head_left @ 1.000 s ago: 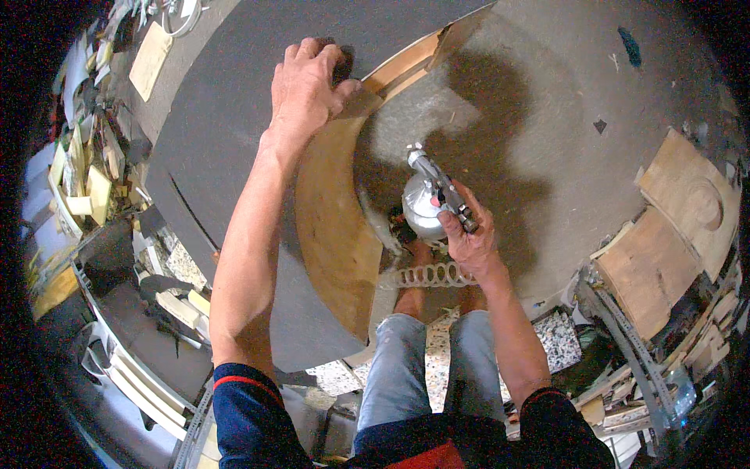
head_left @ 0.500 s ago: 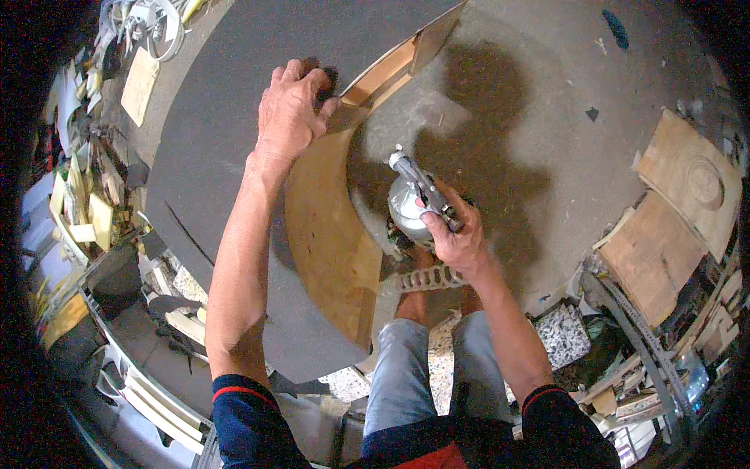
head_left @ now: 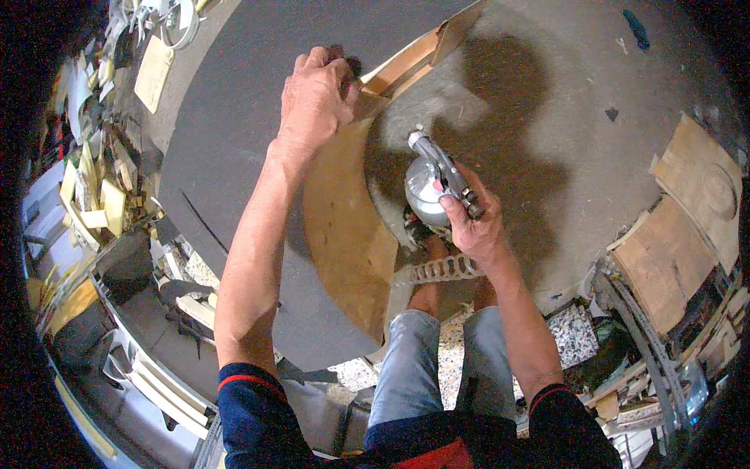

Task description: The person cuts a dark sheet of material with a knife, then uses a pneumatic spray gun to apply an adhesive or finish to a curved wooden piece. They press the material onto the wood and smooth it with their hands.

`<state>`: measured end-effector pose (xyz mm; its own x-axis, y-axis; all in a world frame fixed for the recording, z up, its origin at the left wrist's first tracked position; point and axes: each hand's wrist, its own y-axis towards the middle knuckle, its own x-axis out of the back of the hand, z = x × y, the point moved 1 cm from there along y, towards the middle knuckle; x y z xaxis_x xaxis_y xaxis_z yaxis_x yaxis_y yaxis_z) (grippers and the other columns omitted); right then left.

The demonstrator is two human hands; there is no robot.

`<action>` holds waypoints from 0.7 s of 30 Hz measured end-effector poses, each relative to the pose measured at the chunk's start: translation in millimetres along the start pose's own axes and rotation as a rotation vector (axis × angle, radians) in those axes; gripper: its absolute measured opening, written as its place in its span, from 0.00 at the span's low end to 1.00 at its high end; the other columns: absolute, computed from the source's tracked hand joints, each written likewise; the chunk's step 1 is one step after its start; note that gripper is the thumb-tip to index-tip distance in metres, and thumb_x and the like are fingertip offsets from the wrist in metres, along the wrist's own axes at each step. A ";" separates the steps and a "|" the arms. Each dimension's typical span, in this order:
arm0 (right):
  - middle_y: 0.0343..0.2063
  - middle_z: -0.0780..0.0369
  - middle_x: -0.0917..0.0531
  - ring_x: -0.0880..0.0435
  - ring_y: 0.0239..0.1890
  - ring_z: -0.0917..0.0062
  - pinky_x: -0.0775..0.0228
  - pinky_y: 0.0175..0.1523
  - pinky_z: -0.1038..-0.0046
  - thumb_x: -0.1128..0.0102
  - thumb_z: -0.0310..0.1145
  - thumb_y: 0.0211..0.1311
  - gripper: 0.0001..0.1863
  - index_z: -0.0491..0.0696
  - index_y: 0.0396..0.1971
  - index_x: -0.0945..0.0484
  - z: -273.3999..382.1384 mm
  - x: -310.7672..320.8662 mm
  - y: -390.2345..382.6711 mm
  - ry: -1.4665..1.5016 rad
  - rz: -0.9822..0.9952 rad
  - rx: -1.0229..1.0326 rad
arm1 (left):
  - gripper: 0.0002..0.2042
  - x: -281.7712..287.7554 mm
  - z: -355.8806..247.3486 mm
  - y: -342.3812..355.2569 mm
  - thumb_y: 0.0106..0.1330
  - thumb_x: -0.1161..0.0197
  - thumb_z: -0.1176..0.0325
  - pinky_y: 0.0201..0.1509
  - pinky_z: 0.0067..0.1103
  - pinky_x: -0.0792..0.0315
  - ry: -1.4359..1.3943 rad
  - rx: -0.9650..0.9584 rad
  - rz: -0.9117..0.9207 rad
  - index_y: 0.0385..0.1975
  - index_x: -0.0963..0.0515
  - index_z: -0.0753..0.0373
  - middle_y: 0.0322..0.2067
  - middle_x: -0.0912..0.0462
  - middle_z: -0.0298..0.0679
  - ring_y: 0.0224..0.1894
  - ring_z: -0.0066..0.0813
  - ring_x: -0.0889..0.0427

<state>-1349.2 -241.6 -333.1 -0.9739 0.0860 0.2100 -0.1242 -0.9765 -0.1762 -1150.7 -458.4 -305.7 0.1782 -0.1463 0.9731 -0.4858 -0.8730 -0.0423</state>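
At the upper middle my left hand [head_left: 316,98] has its fingers bent over the inner edge of a large dark grey curved board [head_left: 219,133]; its fingertips are partly hidden. Below it lies a curved plywood panel [head_left: 348,242], and a short wooden rim [head_left: 402,59] runs off to the upper right. My right hand [head_left: 476,219] is closed round a silver spray gun [head_left: 443,168] with a round metal cup, its nozzle pointing up toward the wooden rim. A pale coiled hose [head_left: 430,272] hangs beneath the gun.
Off-cuts [head_left: 109,203] and white rings [head_left: 180,23] crowd the left. Plywood sheets [head_left: 656,258] and metal strips [head_left: 625,313] lie at the right. My legs [head_left: 406,359] stand below over speckled tiles [head_left: 570,336]. The concrete floor [head_left: 586,156] carries dark shadows.
The whole view shifted left, then back rightward. My left hand's fingers look more bunched now. The spray gun stays in my right hand, slightly higher than half a second ago.
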 end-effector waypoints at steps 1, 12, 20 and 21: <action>0.44 0.53 0.14 0.15 0.48 0.64 0.25 0.53 0.65 0.38 0.43 0.68 0.26 0.41 0.58 0.26 2.4 -1.1 1.5 0.004 0.005 -0.003 | 0.11 0.0 0.1 0.5 0.59 0.34 0.66 0.52 0.36 0.24 0.010 0.007 -0.019 0.39 0.18 0.63 0.47 0.21 0.45 0.50 0.46 0.22; 0.36 0.52 0.16 0.16 0.39 0.53 0.24 0.44 0.60 0.33 0.37 0.62 0.19 0.45 0.49 0.24 35.5 -31.5 54.3 0.046 -0.028 0.117 | 0.09 17.8 39.7 13.4 0.61 0.38 0.66 0.35 0.24 0.27 -0.592 0.244 0.084 0.31 0.20 0.66 0.22 0.20 0.35 0.28 0.21 0.24; 0.31 0.53 0.16 0.16 0.34 0.59 0.25 0.40 0.62 0.36 0.43 0.66 0.19 0.45 0.46 0.23 38.9 -38.7 75.7 -0.022 -0.076 0.066 | 0.10 26.1 44.9 13.2 0.66 0.40 0.66 0.38 0.20 0.28 -0.721 0.291 0.087 0.33 0.19 0.68 0.26 0.19 0.32 0.31 0.17 0.24; 0.31 0.52 0.16 0.16 0.34 0.55 0.25 0.39 0.60 0.37 0.45 0.66 0.19 0.45 0.45 0.24 38.7 -36.4 76.9 -0.015 -0.101 0.067 | 0.10 26.4 44.9 13.2 0.66 0.40 0.66 0.38 0.20 0.28 -0.719 0.294 0.095 0.34 0.19 0.68 0.26 0.19 0.32 0.31 0.17 0.24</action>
<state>-1315.9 -327.5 -317.1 -0.9540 0.1824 0.2378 -0.2084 -0.9740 -0.0891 -1114.0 -494.7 -290.8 0.7063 -0.4046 0.5809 -0.2980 -0.9143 -0.2745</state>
